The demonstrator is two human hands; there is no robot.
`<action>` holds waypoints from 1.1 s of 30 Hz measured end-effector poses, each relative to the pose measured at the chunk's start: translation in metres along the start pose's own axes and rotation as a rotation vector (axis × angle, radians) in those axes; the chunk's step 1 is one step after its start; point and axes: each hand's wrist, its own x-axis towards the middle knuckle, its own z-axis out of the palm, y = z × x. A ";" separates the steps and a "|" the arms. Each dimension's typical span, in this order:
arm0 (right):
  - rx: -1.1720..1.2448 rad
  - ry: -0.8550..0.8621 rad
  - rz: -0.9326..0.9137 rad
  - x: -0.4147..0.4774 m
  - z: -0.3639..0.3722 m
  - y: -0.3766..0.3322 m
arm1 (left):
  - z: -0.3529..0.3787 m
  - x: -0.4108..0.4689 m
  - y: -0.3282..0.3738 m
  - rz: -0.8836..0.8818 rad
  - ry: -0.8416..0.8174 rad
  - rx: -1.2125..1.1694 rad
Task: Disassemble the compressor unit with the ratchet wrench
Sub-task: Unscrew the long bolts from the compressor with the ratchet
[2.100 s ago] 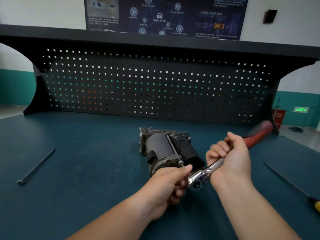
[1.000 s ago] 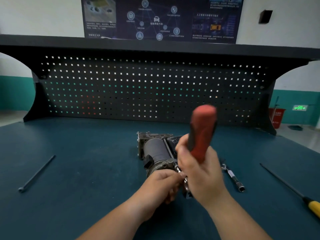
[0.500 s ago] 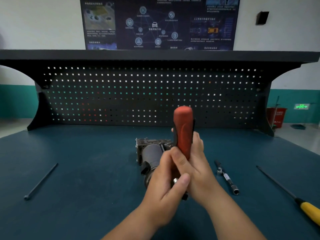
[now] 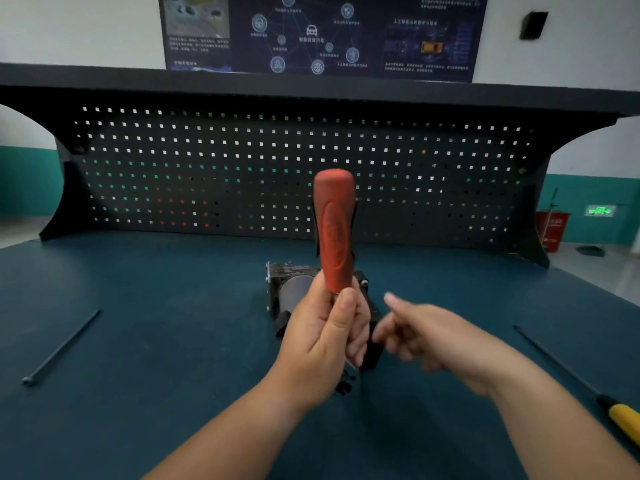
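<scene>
At the middle of your green bench top (image 4: pixel 156 393) sits the compressor unit (image 4: pixel 287 285), a dark metal block with a grey cylinder, mostly hidden behind your hands. Directly in front of it you hold the ratchet wrench (image 4: pixel 334 230) upright, its red handle pointing up. Your left hand (image 4: pixel 322 341) is clenched around the shaft just below that red grip, and the head end is hidden under your palm. Your right hand (image 4: pixel 426 337) is blurred, just beside the left and off the wrench, fingers loose and grasping nothing. A long thin rod (image 4: pixel 62 346) lies well to the left, and a yellow-handled screwdriver (image 4: pixel 568 372) lies well to the right. Behind stands a black pegboard (image 4: pixel 242 168).
</scene>
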 end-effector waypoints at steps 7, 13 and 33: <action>0.372 -0.264 0.153 0.003 0.039 0.011 | 0.005 -0.002 0.001 0.013 -0.004 0.020; 0.474 -0.223 0.183 0.006 0.051 0.021 | 0.003 -0.001 0.002 -0.009 -0.041 0.045; 0.702 -0.098 0.194 0.008 0.057 0.019 | 0.006 0.004 0.016 0.085 0.012 0.039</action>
